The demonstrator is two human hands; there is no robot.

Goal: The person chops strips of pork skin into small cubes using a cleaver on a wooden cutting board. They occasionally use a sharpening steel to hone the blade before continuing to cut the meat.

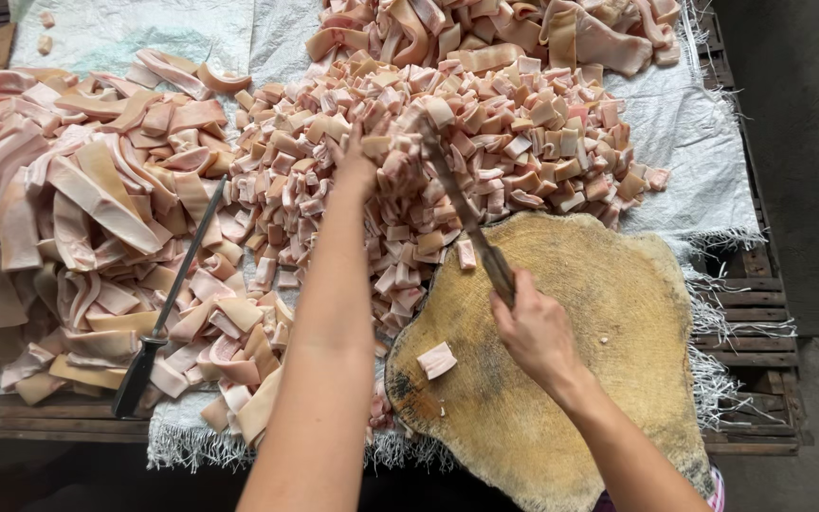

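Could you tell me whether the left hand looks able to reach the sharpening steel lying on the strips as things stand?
Probably yes: the left hand rests in the cube pile, and the sharpening steel lies uncovered on the strips to its left, nothing between.

We stretch our left arm straight forward, bare to the elbow, its left hand (356, 163) far out, palm down, fingers hidden from us. Our right arm comes in from the lower right, bent at the wrist; the right hand (533, 327) is clenched in a fist, knuckles up, thumb side forward
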